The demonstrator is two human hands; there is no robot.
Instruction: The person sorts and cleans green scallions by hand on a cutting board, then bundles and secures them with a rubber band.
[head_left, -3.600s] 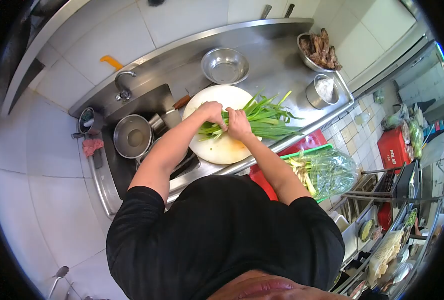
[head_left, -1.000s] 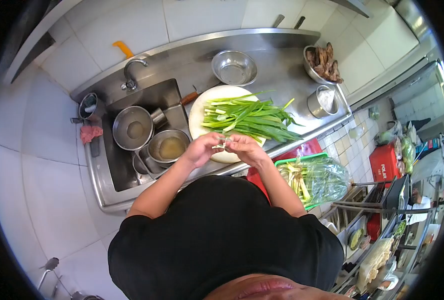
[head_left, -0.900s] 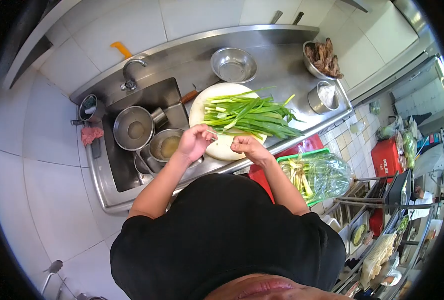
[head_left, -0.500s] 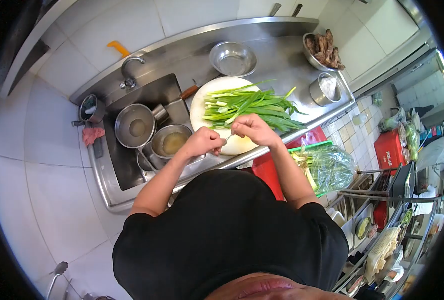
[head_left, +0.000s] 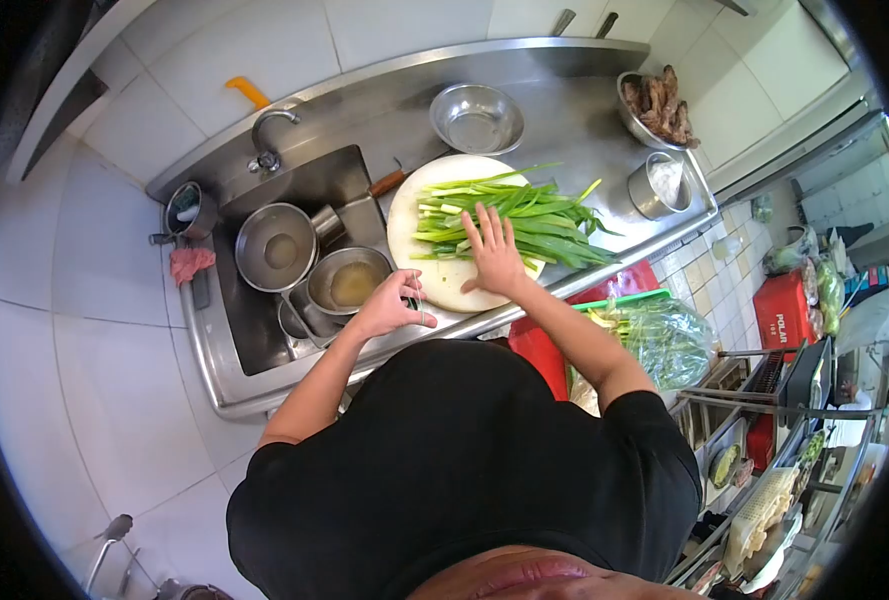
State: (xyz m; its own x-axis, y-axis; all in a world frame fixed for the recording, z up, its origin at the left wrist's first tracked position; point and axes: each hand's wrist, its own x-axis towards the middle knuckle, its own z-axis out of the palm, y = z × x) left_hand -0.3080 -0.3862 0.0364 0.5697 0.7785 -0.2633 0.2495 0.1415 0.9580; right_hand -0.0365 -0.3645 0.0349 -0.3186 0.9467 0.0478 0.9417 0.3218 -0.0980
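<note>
A bunch of green onions (head_left: 524, 220) lies across the round white cutting board (head_left: 409, 245), white ends to the left and green tops past its right edge. My right hand (head_left: 494, 262) rests with spread fingers at the near side of the bunch, fingertips over the stalks. At the board's lower left edge is my left hand (head_left: 392, 308), its fingers curved. A thin pale strand (head_left: 420, 293) shows between its fingers and thumb; its kind is too fine to make out.
The sink (head_left: 249, 335) at left holds metal pots, including a pot with cloudy liquid (head_left: 352, 285). Behind the board sit a steel bowl (head_left: 476, 120) and a bowl of brown pieces (head_left: 654, 110). A metal container (head_left: 654, 190) stands right; bagged greens (head_left: 664, 340) are below the counter.
My hands have come apart from a pinch together over the board. The right hand has moved up onto the green onions and spread; the left has drawn back left with the thin strand.
</note>
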